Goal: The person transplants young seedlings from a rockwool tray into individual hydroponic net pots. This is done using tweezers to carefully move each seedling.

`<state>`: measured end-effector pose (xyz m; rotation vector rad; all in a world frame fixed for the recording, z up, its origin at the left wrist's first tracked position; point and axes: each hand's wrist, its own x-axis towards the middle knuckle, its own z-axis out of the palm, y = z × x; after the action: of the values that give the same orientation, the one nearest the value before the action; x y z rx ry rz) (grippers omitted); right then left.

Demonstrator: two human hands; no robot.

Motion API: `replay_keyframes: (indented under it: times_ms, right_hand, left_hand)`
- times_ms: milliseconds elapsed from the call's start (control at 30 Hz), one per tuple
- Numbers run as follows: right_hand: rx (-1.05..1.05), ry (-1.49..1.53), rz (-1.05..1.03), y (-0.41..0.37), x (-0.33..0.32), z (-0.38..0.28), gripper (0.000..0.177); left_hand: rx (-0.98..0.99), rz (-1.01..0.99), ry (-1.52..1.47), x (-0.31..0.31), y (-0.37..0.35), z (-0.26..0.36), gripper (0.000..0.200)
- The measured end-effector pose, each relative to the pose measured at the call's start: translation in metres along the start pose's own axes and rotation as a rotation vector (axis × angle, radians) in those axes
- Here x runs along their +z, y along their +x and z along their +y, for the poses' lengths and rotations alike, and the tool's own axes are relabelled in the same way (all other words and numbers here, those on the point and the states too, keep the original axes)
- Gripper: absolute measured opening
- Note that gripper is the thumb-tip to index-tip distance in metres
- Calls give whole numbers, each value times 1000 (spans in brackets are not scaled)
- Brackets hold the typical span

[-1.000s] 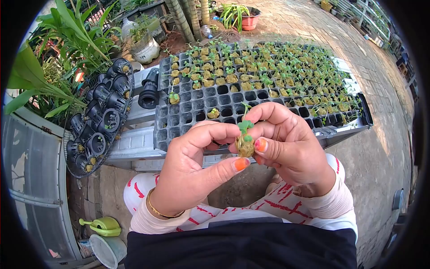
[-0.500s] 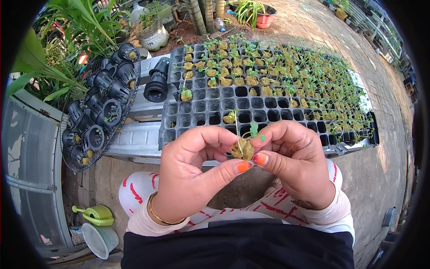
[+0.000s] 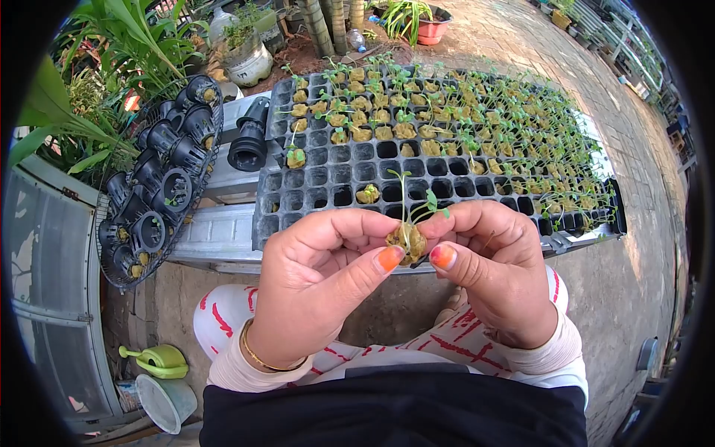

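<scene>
In the head view a seedling plug [image 3: 407, 240], a small brownish-yellow clump with two thin green stems, is held upright between my hands. My left hand [image 3: 316, 272] pinches its left side with thumb and fingers. My right hand [image 3: 495, 272] has its bent fingers at the plug's right side, by the stem with the larger leaves; its thumb lies close to the clump. Behind my hands is a black seedling tray [image 3: 318, 176] with several plugs and sprouts, densest on the right. One plug [image 3: 367, 194] sits in a cell just beyond my left hand.
A wire basket [image 3: 101, 246] of black net pots [image 3: 179, 188] stands at the left. Stacked net pots [image 3: 248, 141] lie on the metal bench [image 3: 220, 229] beside the tray. A green watering can [image 3: 162, 360] and a pale bucket [image 3: 165, 402] are on the floor.
The plug has turned and tilted between my fingers, so its stems now spread apart. My right thumb has moved slightly away from my left thumb. The view has shifted a little.
</scene>
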<state>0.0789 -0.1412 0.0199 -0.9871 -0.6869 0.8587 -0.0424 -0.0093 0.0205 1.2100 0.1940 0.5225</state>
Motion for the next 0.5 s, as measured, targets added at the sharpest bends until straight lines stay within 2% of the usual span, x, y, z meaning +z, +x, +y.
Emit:
replay_keyframes:
  times_ms: [100,233,400,500]
  right_hand:
    - [-36,-119,1,-2,-2,2,19]
    - [-73,-211,31,-4,-1,3,21]
    - [-237,-417,13,0,-2,5,23]
    - [-112,-363,26,-3,-1,-2,21]
  left_hand:
    - [83,-95,69,-5,-1,-4,23]
    - [78,-108,142,-7,-3,-5,25]
    - [-9,-66,31,0,-2,-4,28]
    - [25,-100,46,-2,-2,-7,30]
